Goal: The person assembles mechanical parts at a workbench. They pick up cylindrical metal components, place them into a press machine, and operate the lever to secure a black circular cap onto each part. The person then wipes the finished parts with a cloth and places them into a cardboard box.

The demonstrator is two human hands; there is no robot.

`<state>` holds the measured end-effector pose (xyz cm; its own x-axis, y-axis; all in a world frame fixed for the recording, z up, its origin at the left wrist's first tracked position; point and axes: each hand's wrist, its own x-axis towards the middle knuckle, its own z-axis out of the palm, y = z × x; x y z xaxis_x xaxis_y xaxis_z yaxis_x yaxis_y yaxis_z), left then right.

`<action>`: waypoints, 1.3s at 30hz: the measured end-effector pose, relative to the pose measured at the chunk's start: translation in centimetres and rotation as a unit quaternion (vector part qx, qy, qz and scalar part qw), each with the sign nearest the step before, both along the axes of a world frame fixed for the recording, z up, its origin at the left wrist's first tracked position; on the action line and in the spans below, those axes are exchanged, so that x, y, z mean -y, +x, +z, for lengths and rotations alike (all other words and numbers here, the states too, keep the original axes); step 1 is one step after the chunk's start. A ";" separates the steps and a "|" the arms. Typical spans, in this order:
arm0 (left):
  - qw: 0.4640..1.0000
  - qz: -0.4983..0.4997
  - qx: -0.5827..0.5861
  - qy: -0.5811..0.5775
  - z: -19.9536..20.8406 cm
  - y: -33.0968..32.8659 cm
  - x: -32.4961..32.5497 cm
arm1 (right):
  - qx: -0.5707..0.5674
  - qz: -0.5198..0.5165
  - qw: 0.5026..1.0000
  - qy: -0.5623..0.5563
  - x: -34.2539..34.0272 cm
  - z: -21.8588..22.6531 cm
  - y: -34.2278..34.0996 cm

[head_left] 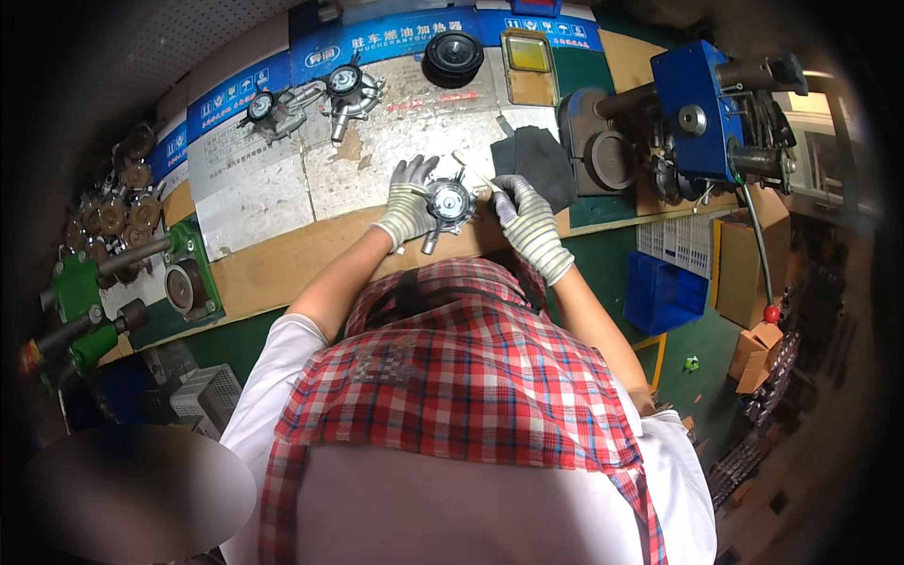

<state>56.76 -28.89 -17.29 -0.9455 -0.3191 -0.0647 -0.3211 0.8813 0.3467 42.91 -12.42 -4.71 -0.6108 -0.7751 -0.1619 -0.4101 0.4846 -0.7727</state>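
Note:
In front of my body, a pump-like metal part with a round, pale face and short pipe stubs sits at the bench's near edge. My left hand, in a striped work glove, grips its left side. On the other side my right hand, gloved alike, is closed around a thin whitish stick-shaped tool that points up and left, past the part. What tip the tool has is too small to make out. Two similar metal parts, one at the left and one nearer the middle, stand farther back on the cardboard.
A black round dish and a framed tray with yellow contents are at the back. Dark cloth lies right of my hands. A blue lever press stands right, a green fixture left, beside piled metal parts.

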 end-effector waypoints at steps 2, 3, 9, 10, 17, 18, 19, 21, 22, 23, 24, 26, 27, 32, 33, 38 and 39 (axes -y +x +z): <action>0.999 0.007 0.008 0.043 0.9 -1.4 -0.5 | 0.017 -0.031 0.999 -0.004 -0.2 0.7 -0.4; 0.979 0.024 -0.003 0.204 -0.5 -2.0 -0.3 | 0.016 -0.025 1.000 -0.006 -0.3 1.2 -0.7; 0.875 0.100 0.073 0.468 10.5 -2.1 1.3 | -0.275 0.141 0.951 -0.021 -0.4 7.0 -3.2; 0.879 0.088 0.069 0.464 12.7 -2.0 1.5 | -0.304 0.165 0.938 -0.013 0.1 8.2 -3.6; 0.836 0.093 0.040 0.539 17.1 -0.8 2.3 | -0.407 0.257 0.875 0.062 2.6 10.9 -4.1; 0.835 0.097 0.041 0.540 17.1 -0.8 2.5 | -0.411 0.245 0.876 0.060 2.8 10.7 -4.3; 0.824 0.098 0.030 0.557 17.2 -0.7 2.6 | -0.414 0.234 0.878 0.059 3.0 10.5 -4.4; 0.823 0.098 0.038 0.559 16.6 -0.7 2.8 | -0.404 0.205 0.891 0.034 3.4 9.9 -4.8; 0.822 0.098 0.042 0.559 16.0 -0.6 2.9 | -0.373 0.187 0.908 0.046 3.5 9.5 -4.8; 0.809 0.093 0.016 0.580 15.3 -0.5 3.0 | -0.340 0.169 0.923 0.060 3.4 9.0 -4.7; 0.819 0.094 0.022 0.566 14.6 -0.5 3.1 | -0.308 0.151 0.937 0.073 3.4 8.5 -4.7; 0.838 0.092 0.036 0.537 14.2 -0.8 3.4 | -0.169 0.146 0.963 0.153 3.9 8.3 -4.9; 0.841 0.086 0.063 0.530 15.8 -1.2 3.5 | -0.050 0.139 0.978 0.149 4.2 7.7 -5.3; 0.785 0.117 0.099 0.601 13.5 -1.0 4.2 | 0.192 0.094 0.970 0.118 6.1 4.3 -8.2; 0.776 0.119 0.113 0.609 13.3 -0.7 4.7 | 0.212 0.047 0.973 0.082 6.4 3.6 -9.0; 0.816 0.072 -0.005 0.573 9.6 5.3 6.6 | -0.095 -0.191 0.962 0.171 10.4 -5.3 -16.0; 0.771 0.115 -0.002 0.626 10.4 6.0 6.8 | -0.181 -0.213 0.941 0.193 10.5 -8.1 -17.7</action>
<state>62.74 -35.71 -6.94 -0.8740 -0.1685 -0.4558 -0.4159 -0.2258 0.8809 25.26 -22.96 -12.81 -0.9219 -0.3738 -0.1021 -0.3179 0.8801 -0.3526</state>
